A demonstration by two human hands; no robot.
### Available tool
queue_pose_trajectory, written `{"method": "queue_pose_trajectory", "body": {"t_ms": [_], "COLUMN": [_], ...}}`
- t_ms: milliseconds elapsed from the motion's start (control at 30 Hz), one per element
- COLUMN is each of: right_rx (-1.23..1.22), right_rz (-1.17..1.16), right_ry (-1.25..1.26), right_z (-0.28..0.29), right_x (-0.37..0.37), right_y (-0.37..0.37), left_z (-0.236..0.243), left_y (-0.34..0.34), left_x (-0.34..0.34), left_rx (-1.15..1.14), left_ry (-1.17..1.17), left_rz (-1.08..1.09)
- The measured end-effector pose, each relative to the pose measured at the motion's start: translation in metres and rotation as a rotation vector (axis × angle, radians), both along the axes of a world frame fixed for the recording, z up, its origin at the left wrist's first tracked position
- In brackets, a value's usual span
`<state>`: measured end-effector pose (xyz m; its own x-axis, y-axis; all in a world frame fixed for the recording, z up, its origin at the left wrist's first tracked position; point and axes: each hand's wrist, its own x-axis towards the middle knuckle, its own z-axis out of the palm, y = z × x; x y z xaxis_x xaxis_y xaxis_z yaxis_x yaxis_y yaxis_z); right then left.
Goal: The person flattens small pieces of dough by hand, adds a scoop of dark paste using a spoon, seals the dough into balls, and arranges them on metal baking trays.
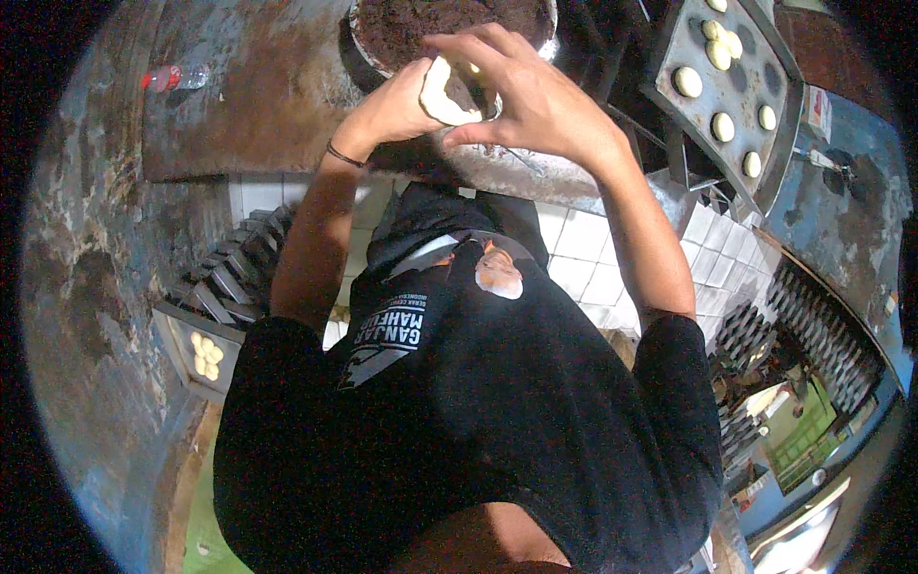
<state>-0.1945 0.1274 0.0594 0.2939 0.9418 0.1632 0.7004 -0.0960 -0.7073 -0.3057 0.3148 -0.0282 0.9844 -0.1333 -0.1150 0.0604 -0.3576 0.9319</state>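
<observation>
A piece of pale dough [437,102] is cupped in my left hand [394,103], spread out like a shallow bowl. Dark brown crumbly filling [463,92] lies in its hollow. My right hand [540,94] curves over the far and right side of the dough, its thumb at the near rim and its fingers arched above. Part of the dough is hidden behind those fingers. Just beyond both hands stands a round bowl [355,36], holding more of the dark filling [430,21].
At the upper right a metal tray [696,115] carries several round dough balls [687,82]. A plastic bottle [177,77] with a red label lies on the worn worktable [258,124] at left. Another tray [175,335] with dough pieces [206,355] sits low at left, near stacked metal pans [229,277].
</observation>
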Motion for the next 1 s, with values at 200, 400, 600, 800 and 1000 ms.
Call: {"method": "queue_pose_trajectory", "body": {"t_ms": [200,400,600,800,1000], "right_rx": [0.095,0.100,0.190,0.140,0.180], "right_rz": [-0.095,-0.303,-0.167,-0.040,-0.247], "right_ry": [0.219,0.712,-0.094,0.004,0.348], "right_z": [0.006,0.008,0.052,0.067,0.040], "right_x": [0.006,-0.011,-0.018,0.001,0.007], "right_y": [-0.012,-0.019,-0.018,-0.013,-0.027], "left_z": [0.043,0.055,0.058,0.066,0.089], "left_y": [-0.002,-0.028,-0.044,-0.033,-0.048], "left_x": [-0.002,-0.026,-0.022,-0.024,-0.020], "left_rx": [-0.209,-0.586,-0.699,-0.890,-0.493], "left_ry": [0.180,0.025,0.027,0.139,-0.097], "left_rz": [-0.129,0.312,0.470,0.403,0.395]}}
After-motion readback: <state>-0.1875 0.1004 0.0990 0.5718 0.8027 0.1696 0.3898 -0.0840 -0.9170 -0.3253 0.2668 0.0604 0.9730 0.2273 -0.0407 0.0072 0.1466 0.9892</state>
